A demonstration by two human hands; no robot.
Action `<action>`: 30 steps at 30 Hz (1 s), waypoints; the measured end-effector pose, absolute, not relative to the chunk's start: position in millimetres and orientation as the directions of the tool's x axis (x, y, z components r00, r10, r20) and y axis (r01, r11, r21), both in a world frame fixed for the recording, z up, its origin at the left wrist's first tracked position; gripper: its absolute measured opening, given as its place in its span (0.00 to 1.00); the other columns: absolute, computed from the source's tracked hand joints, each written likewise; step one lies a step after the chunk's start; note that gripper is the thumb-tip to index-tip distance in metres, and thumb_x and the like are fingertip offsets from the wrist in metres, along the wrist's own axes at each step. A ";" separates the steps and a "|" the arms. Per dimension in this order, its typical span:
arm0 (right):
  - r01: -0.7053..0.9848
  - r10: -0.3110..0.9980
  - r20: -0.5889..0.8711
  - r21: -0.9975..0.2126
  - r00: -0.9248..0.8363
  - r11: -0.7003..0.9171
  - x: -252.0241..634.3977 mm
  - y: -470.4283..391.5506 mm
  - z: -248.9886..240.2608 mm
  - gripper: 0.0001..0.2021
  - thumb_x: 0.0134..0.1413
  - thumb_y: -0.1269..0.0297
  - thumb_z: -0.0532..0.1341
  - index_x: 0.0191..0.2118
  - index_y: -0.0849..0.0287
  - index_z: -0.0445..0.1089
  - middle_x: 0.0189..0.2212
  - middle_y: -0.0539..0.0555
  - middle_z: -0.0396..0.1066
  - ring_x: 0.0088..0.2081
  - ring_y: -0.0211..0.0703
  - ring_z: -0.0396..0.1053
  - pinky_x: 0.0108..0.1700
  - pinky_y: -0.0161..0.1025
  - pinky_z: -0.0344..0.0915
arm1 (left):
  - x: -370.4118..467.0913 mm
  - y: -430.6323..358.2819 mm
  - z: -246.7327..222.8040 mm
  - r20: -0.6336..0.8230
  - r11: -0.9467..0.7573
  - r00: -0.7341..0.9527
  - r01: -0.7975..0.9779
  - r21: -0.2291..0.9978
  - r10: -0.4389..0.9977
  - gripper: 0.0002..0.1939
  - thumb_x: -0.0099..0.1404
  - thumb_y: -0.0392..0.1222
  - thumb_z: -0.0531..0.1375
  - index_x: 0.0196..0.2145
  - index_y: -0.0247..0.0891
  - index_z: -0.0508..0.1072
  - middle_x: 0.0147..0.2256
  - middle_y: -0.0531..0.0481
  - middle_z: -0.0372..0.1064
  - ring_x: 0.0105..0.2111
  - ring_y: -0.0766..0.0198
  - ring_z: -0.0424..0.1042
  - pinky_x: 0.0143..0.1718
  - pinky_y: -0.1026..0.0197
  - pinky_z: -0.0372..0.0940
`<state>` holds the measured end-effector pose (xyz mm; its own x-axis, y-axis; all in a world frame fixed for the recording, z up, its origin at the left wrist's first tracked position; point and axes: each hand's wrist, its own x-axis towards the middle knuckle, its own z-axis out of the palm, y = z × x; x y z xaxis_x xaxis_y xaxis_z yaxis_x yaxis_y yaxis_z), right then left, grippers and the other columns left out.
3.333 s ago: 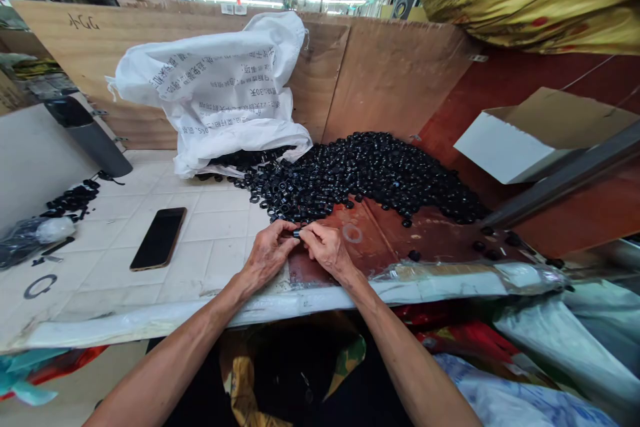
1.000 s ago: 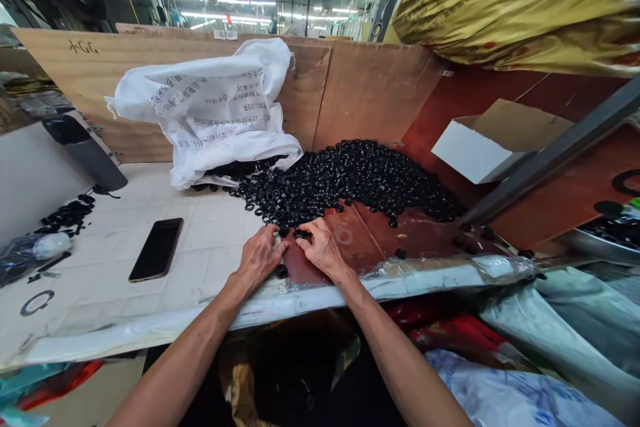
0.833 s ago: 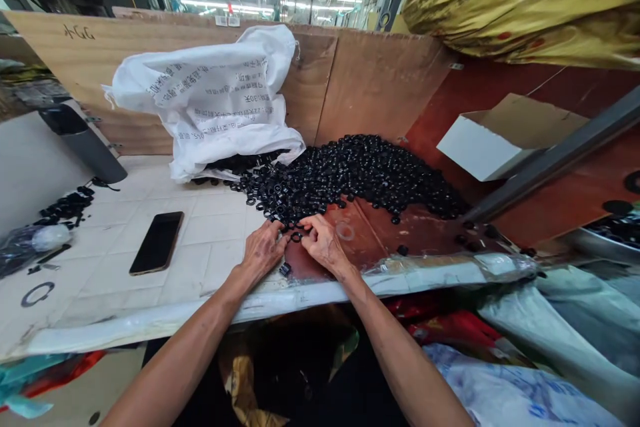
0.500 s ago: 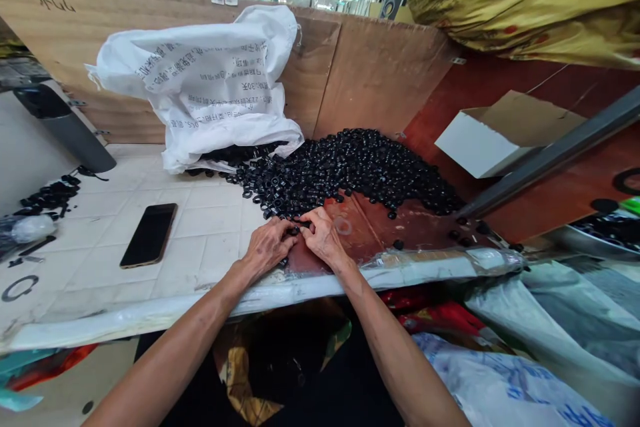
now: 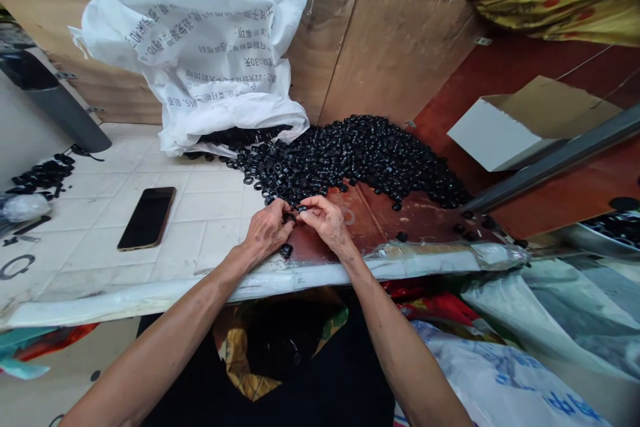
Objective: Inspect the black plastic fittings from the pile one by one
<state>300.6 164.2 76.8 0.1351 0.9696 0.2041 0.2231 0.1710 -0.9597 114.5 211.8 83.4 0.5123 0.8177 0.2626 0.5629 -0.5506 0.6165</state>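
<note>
My left hand [image 5: 269,227] curls its fingers around a black ring [image 5: 289,217] near the front edge of the table. Beside it, my right hand [image 5: 324,220] pinches another small black ring [image 5: 301,208] between thumb and forefinger. One more black piece [image 5: 286,251] lies just under my left hand. Beyond both hands spreads a large heap of small black plastic rings [image 5: 350,153], reaching back to the wooden board. Part of the heap lies inside the mouth of a white woven sack [image 5: 215,67].
A phone [image 5: 147,219] lies on the pale tabletop at left, near a dark grey cylinder [image 5: 65,107]. A white carton [image 5: 495,137] sits at right behind a metal bar [image 5: 560,153]. Below the table edge, an open yellowish bag [image 5: 240,360] rests at my lap.
The view has tipped downward, showing more of the lap. My right fingers have lifted slightly, and a black ring now shows in their pinch. A black piece beneath my left hand is more exposed.
</note>
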 end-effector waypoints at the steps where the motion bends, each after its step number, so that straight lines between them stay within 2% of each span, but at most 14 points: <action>1: 0.223 0.967 0.213 -0.958 0.138 0.179 300.5 163.8 77.6 0.15 0.53 0.57 0.66 0.45 0.58 0.72 0.33 0.52 0.78 0.35 0.44 0.77 0.43 0.41 0.73 | 114.0 212.1 83.2 0.273 -0.547 0.504 0.546 0.635 0.820 0.11 0.65 0.39 0.62 0.46 0.41 0.69 0.35 0.50 0.74 0.34 0.57 0.75 0.38 0.57 0.66; 4: 0.258 0.958 0.251 -0.943 0.143 0.208 299.8 163.9 77.1 0.13 0.52 0.58 0.68 0.42 0.58 0.75 0.36 0.53 0.79 0.35 0.44 0.76 0.42 0.40 0.72 | 112.3 213.3 81.5 0.311 -0.536 0.479 0.459 0.708 0.821 0.13 0.64 0.39 0.63 0.46 0.42 0.67 0.37 0.51 0.75 0.35 0.59 0.77 0.39 0.58 0.69; 8: 0.220 0.958 0.244 -0.953 0.150 0.209 299.0 165.4 73.2 0.13 0.51 0.58 0.69 0.41 0.57 0.76 0.35 0.53 0.79 0.35 0.45 0.76 0.41 0.40 0.72 | 110.7 214.9 78.7 0.345 -0.528 0.485 0.314 0.789 0.803 0.15 0.64 0.38 0.64 0.47 0.42 0.66 0.40 0.51 0.75 0.37 0.60 0.78 0.42 0.58 0.72; 12: 0.186 0.961 0.231 -0.962 0.149 0.202 298.5 165.0 72.9 0.12 0.51 0.59 0.69 0.41 0.56 0.77 0.34 0.52 0.79 0.34 0.44 0.75 0.39 0.39 0.72 | 110.4 215.4 79.1 0.354 -0.515 0.501 0.227 0.827 0.790 0.14 0.64 0.38 0.63 0.47 0.41 0.69 0.43 0.49 0.75 0.37 0.62 0.78 0.43 0.57 0.73; 18: 0.128 0.957 0.240 -0.967 0.161 0.221 298.6 163.9 77.6 0.12 0.48 0.58 0.71 0.39 0.57 0.78 0.34 0.52 0.79 0.34 0.43 0.75 0.39 0.39 0.72 | 111.1 214.9 84.8 0.293 -0.393 0.483 0.119 0.912 0.825 0.12 0.62 0.40 0.67 0.44 0.38 0.75 0.42 0.47 0.78 0.38 0.60 0.78 0.45 0.56 0.74; 27: 0.105 0.956 0.257 -0.964 0.141 0.244 298.3 165.8 74.5 0.13 0.48 0.57 0.72 0.39 0.57 0.78 0.35 0.52 0.80 0.35 0.44 0.76 0.40 0.41 0.74 | 112.1 214.9 88.2 0.310 -0.384 0.475 0.066 0.921 0.823 0.13 0.61 0.43 0.69 0.42 0.38 0.76 0.40 0.49 0.76 0.36 0.63 0.76 0.40 0.60 0.73; 30: 0.140 0.954 0.260 -0.961 0.148 0.240 298.3 165.1 75.8 0.13 0.49 0.56 0.72 0.39 0.57 0.79 0.35 0.53 0.80 0.34 0.45 0.77 0.39 0.40 0.74 | 111.8 215.5 88.0 0.375 -0.448 0.480 0.043 0.893 0.793 0.10 0.62 0.41 0.69 0.41 0.39 0.77 0.41 0.49 0.75 0.38 0.62 0.76 0.42 0.60 0.73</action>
